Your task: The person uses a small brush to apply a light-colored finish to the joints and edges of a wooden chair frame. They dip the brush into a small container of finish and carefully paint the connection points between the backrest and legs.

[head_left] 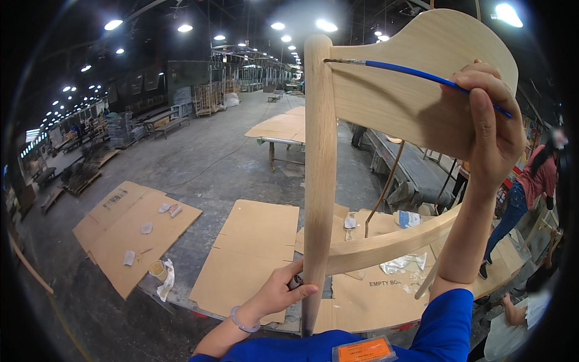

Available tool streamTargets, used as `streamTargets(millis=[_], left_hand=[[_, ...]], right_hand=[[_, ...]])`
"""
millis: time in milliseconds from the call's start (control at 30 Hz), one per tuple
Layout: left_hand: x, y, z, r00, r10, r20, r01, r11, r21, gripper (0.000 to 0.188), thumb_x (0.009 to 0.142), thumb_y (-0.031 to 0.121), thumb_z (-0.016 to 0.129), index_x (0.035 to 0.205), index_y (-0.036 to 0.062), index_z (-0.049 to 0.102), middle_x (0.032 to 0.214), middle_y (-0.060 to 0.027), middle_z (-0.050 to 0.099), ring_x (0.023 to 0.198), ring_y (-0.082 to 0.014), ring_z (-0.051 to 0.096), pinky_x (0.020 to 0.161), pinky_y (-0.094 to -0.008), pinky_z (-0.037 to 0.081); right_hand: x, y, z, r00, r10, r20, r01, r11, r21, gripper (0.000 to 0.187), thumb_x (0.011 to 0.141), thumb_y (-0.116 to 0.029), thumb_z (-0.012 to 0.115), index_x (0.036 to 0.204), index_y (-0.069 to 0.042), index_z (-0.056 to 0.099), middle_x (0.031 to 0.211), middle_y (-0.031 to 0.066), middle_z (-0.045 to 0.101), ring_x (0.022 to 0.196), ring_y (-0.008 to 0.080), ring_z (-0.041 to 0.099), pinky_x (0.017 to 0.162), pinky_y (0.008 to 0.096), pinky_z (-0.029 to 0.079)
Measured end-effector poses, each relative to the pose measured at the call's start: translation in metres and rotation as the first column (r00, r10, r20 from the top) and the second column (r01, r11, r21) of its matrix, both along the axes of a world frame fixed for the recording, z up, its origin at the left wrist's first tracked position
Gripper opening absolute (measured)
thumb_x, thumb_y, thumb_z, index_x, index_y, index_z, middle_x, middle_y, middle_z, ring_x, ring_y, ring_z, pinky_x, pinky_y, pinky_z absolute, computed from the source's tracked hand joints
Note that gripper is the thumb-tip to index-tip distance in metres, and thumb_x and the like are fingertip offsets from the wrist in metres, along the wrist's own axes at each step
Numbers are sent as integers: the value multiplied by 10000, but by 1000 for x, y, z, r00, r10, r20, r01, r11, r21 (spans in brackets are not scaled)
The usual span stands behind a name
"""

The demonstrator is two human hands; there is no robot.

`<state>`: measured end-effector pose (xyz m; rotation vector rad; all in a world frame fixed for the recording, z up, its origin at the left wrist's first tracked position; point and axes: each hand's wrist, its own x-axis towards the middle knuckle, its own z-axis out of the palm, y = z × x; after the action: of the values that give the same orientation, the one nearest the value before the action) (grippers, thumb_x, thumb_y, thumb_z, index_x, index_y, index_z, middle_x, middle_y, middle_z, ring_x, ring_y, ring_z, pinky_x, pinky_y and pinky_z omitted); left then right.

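Right grip (497,123) holds blue brush (404,69), bristles leftward at post (320,169).

Large dim workshop (238,120), grey floor (205,154).
Lamps (326,25) lit in rows under dark ceiling (151,45); table (282,142) mid-floor, cardboard (280,125) on top; wooden rack (208,99) and bench (169,125) back left.
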<state>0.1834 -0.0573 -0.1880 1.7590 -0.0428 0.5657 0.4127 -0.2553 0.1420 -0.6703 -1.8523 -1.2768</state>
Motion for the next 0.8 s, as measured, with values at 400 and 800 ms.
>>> streamTargets(millis=[400, 800], left_hand=[[-10, 0, -1, 1000, 17, -9, -17, 1000, -16, 800, 1029, 458, 804, 1593, -42, 534, 1107, -115, 769, 873, -117, 678, 793, -294, 556], [-16, 5, -3, 1000, 31, 0, -31, 999, -39, 801, 1028, 474, 801, 1579, -50, 549, 1080, -113, 755, 856, -126, 645, 770, -292, 531]], right_hand=[[-7, 6, 1, 1000, 18, 10, -17, 999, -28, 155, 1107, -50, 662, 1163, 74, 735, 1142, 165, 784, 1028, 225, 754, 932, 355, 624], [-14, 15, 1, 1000, 1, -7, -2, 1000, -26, 182, 1115, -44, 626, 1170, 94, 731, 1135, 188, 762, 1031, 250, 743, 981, 375, 577]])
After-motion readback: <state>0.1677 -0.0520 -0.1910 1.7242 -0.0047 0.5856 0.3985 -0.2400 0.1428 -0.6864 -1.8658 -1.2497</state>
